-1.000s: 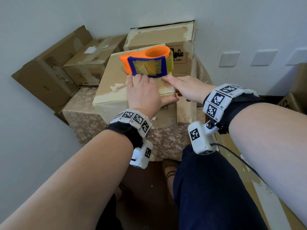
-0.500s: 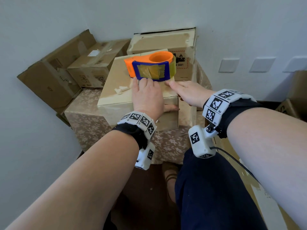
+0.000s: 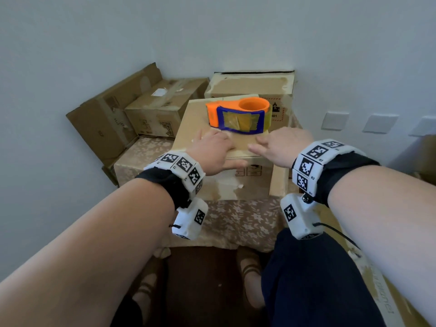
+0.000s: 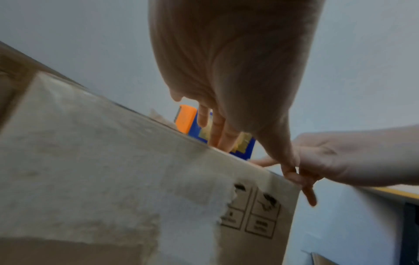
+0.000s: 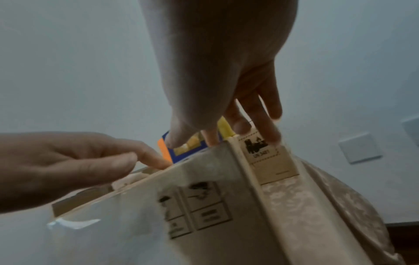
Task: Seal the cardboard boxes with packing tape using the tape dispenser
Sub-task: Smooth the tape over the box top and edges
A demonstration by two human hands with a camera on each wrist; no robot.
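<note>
Both the left hand (image 3: 213, 151) and right hand (image 3: 282, 147) lie flat, holding nothing, smoothing the box (image 3: 188, 128) top; next calls for gripping the dispenser (image 3: 238, 115).

Right hand (image 5: 217, 75) hovers with fingers extended over the box (image 5: 204, 206), tape dispenser (image 5: 181, 150) beyond.

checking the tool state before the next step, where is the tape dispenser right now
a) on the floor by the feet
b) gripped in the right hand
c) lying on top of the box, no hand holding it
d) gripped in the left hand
c: the tape dispenser lies on top of the box, while the left hand and right hand rest with fingers spread on the box top in front of it, neither holding it.
</note>
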